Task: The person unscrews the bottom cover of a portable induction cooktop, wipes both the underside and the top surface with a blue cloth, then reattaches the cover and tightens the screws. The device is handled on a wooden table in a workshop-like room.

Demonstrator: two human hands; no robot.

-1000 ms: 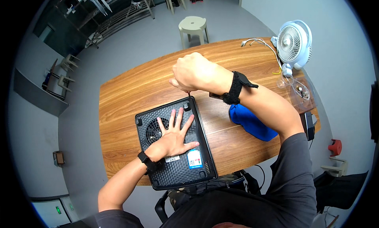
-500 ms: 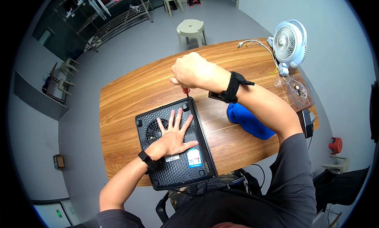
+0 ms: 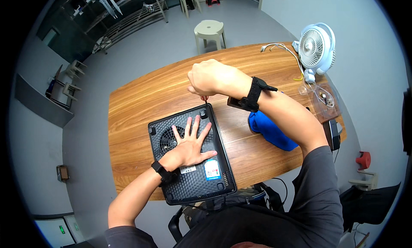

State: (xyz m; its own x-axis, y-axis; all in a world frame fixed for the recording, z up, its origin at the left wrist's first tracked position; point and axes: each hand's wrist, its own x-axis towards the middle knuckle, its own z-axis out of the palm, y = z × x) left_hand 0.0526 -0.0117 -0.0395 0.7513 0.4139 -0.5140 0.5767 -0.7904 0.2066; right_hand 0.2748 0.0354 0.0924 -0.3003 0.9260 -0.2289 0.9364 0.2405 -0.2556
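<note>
A square black plastic appliance [image 3: 191, 155], turned upside down so its ribbed underside with a round fan grille and rubber feet faces up, lies on the near part of the oval wooden counter [image 3: 141, 102], close to the person's body. The left hand [image 3: 192, 145] rests flat on the middle of that underside, palm down, fingers spread apart and gripping nothing; a black band circles the wrist. The right hand [image 3: 209, 79] hovers over the far right corner of the appliance, fingers closed together around a thin dark screwdriver [image 3: 205, 100] whose shaft points straight down, its tip at or just beside the corner foot; whether it sits in a screw cannot be told. A black wrist strap wraps the right forearm.

A white and blue label is stuck on the underside near the front edge. To the right of the appliance, under the right forearm, lies a crumpled blue cloth [image 3: 270, 130]. At the far right end of the counter stands a small white desk fan [image 3: 315, 46] with a white cable [image 3: 279, 47] beside it. A pale plastic stool [image 3: 209, 31] stands on the grey floor beyond the counter.
</note>
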